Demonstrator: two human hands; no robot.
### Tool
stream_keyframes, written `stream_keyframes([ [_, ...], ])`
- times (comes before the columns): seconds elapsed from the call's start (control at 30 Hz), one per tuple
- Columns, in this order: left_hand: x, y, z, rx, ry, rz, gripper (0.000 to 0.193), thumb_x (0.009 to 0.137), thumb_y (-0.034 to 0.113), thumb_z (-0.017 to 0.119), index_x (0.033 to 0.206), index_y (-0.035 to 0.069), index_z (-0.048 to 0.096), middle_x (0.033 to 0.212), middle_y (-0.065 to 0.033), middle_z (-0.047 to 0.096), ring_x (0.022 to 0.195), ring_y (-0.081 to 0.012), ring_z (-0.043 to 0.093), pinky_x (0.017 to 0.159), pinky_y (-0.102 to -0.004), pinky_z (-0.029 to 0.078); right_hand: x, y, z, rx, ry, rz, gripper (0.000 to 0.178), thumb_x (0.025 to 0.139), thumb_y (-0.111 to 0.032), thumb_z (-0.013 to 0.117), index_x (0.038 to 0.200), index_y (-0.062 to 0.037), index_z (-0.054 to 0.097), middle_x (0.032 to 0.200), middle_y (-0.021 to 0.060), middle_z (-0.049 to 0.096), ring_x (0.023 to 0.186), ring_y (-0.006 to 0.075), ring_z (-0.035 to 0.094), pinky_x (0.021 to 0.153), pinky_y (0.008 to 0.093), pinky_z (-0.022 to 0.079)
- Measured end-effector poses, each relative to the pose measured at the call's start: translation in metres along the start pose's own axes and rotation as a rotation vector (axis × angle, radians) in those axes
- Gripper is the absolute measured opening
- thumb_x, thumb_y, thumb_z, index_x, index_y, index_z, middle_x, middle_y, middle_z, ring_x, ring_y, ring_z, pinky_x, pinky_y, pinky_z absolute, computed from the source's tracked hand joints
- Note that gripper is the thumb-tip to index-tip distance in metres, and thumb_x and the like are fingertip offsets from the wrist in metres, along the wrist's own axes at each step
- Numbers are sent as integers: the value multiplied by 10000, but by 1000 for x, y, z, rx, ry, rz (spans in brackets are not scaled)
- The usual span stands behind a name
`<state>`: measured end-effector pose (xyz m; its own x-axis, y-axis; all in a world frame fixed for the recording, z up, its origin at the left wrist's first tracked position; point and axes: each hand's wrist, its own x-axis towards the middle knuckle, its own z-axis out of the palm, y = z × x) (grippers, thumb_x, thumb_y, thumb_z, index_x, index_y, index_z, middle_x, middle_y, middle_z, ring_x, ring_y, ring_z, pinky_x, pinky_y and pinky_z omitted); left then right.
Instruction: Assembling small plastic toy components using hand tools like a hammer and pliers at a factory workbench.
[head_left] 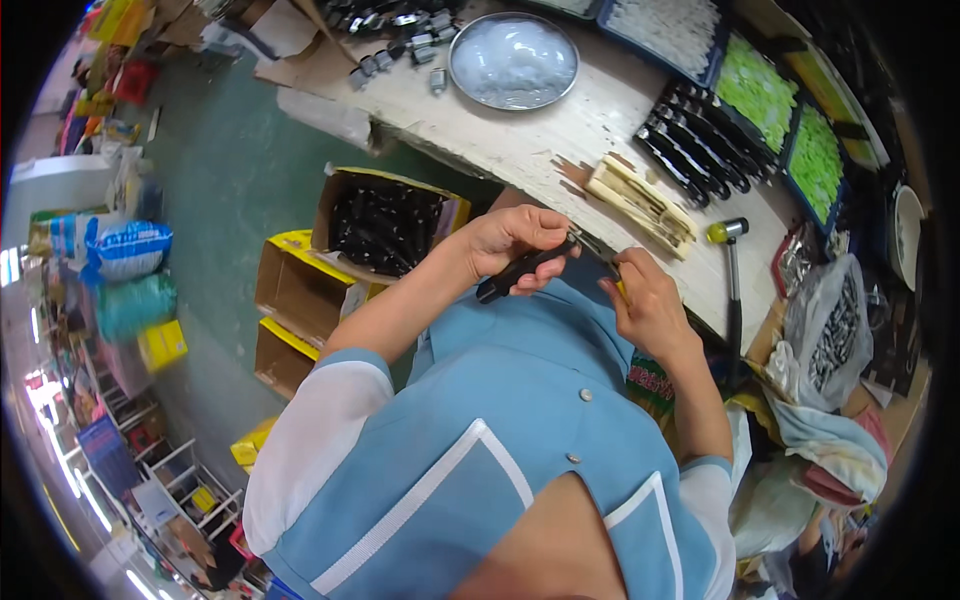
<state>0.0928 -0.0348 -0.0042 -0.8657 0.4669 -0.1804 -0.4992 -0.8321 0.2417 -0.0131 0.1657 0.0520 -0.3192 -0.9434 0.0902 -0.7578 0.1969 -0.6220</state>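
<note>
My left hand (518, 243) is closed around a black handle-shaped part (505, 279), which slants down to the left out of the fingers. Near the left thumb a small metal end shows, too blurred to make out. My right hand (650, 302) grips a yellow-handled tool (622, 289), mostly covered by the fingers. Its slim metal end reaches toward the part in my left hand; whether they touch I cannot tell. Both hands are held over my lap, at the near edge of the workbench (490, 150).
On the bench lie a cream-coloured block fixture (640, 207), a row of black handles (700, 140), a hammer (733, 270) and a metal dish (513, 62). Trays of green pieces (755, 90) stand behind. An open carton of black parts (385, 225) sits to the left, a bag of metal pieces (835, 325) to the right.
</note>
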Motion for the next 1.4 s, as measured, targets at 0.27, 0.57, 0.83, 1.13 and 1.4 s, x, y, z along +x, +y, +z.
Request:
stream_keyframes([
  [0.27, -70, 7, -61, 1778, 1010, -201, 299, 729, 287, 634, 886, 33, 636, 766, -170, 631, 671, -303, 618, 617, -371, 499, -9, 5, 11, 124, 58, 70, 163, 763, -82, 622, 722, 50, 538, 990, 165, 572, 840, 327, 520, 748, 384, 431],
  [0.57, 41, 70, 77, 1757, 461, 394, 227, 718, 208, 703, 803, 7, 644, 642, -86, 590, 598, -153, 565, 576, -286, 438, -39, 21, -12, 165, 220, 248, 177, 764, -92, 629, 724, 59, 545, 940, 169, 578, 836, 324, 526, 729, 378, 446],
  [0.83, 233, 96, 102, 2501, 255, 867, 307, 673, 267, 713, 937, 127, 646, 866, -52, 585, 906, -252, 486, 785, -407, 295, -44, 22, -29, 81, 338, 257, 172, 756, -78, 635, 720, 59, 536, 937, 170, 578, 824, 320, 526, 714, 371, 447],
  [1.13, 147, 113, 112, 1236, 214, 772, 266, 846, 60, 525, 1099, -19, 536, 830, -66, 614, 779, -93, 571, 678, -233, 467, -33, 30, -41, 98, 483, 302, 149, 781, -70, 603, 759, 69, 551, 953, 199, 570, 819, 351, 522, 727, 395, 431],
  [1.4, 78, 37, 71, 1094, 433, 499, 293, 922, 180, 471, 1173, 42, 408, 746, -33, 521, 603, -64, 498, 499, -188, 415, 1, 26, -42, 24, 416, 244, 185, 806, -99, 579, 874, 72, 569, 1006, 173, 562, 883, 328, 511, 791, 387, 412],
])
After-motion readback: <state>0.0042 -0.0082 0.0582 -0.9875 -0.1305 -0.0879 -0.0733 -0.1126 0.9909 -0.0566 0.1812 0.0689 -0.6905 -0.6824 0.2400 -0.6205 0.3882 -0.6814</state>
